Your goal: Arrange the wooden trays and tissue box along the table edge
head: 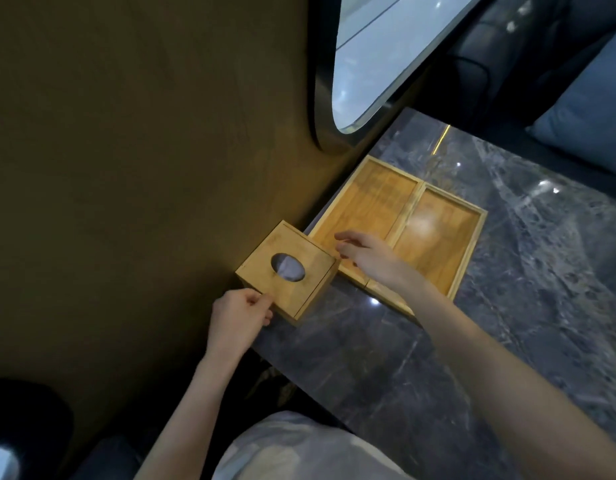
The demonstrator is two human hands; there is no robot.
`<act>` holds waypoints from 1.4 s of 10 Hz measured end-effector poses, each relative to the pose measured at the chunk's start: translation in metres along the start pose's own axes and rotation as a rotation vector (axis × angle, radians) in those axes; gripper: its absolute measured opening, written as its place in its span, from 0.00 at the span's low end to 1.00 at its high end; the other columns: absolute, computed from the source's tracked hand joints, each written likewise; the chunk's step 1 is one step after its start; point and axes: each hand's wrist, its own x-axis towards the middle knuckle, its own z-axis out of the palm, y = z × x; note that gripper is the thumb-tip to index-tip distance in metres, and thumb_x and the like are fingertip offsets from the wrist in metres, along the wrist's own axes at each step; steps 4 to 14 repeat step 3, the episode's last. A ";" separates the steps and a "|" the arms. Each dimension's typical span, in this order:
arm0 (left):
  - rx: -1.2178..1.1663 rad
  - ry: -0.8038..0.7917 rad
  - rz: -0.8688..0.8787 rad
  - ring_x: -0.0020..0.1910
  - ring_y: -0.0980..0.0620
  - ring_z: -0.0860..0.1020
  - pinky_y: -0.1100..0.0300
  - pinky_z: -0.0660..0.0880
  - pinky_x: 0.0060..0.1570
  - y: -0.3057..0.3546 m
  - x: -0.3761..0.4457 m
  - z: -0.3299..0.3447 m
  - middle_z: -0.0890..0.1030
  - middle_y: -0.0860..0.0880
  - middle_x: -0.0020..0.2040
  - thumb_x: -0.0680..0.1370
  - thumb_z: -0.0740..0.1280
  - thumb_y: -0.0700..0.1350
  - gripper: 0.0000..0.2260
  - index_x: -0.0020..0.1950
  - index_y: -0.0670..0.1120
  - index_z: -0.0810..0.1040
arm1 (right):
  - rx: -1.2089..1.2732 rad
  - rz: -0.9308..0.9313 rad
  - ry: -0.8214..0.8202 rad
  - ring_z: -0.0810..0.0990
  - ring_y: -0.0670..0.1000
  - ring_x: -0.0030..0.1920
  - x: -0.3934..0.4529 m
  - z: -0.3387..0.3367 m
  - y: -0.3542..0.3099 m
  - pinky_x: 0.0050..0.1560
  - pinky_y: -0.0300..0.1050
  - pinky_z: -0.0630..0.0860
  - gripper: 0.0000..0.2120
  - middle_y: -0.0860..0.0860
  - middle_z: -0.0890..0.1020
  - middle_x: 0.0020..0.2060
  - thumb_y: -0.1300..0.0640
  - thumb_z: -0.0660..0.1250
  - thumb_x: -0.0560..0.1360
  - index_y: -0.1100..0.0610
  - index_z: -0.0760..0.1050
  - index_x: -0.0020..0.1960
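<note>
Two shallow wooden trays [400, 223] side by side, touching; wooden tissue box [287, 271] with oval opening just beside them.

No readable text, label, brand, number or sign shows anywhere.

Item count — wooden trays: two, set side by side and touching, the left tray [365, 206] at the table's left edge and the right tray [438, 240] beside it. Tissue box [287, 271]: one, near-left of the trays. Hands in view — two: left hand [237, 317], right hand [365, 252]. Marble table [507, 323]: one.
</note>
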 end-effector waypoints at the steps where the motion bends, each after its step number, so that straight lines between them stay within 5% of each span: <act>1: 0.011 0.052 0.124 0.37 0.55 0.80 0.62 0.74 0.38 0.027 0.000 -0.016 0.82 0.48 0.36 0.77 0.62 0.47 0.10 0.40 0.45 0.80 | 0.347 0.034 0.092 0.80 0.53 0.52 -0.018 -0.023 -0.002 0.54 0.48 0.76 0.18 0.55 0.80 0.54 0.55 0.58 0.78 0.59 0.68 0.66; 3: 0.012 -0.045 0.499 0.47 0.52 0.79 0.61 0.75 0.46 0.128 0.003 -0.015 0.81 0.47 0.46 0.77 0.61 0.48 0.10 0.52 0.45 0.78 | 1.008 -0.344 0.888 0.82 0.49 0.34 -0.094 -0.100 -0.036 0.36 0.41 0.79 0.07 0.50 0.83 0.33 0.65 0.59 0.76 0.57 0.74 0.49; 14: 0.012 -0.045 0.499 0.47 0.52 0.79 0.61 0.75 0.46 0.128 0.003 -0.015 0.81 0.47 0.46 0.77 0.61 0.48 0.10 0.52 0.45 0.78 | 1.008 -0.344 0.888 0.82 0.49 0.34 -0.094 -0.100 -0.036 0.36 0.41 0.79 0.07 0.50 0.83 0.33 0.65 0.59 0.76 0.57 0.74 0.49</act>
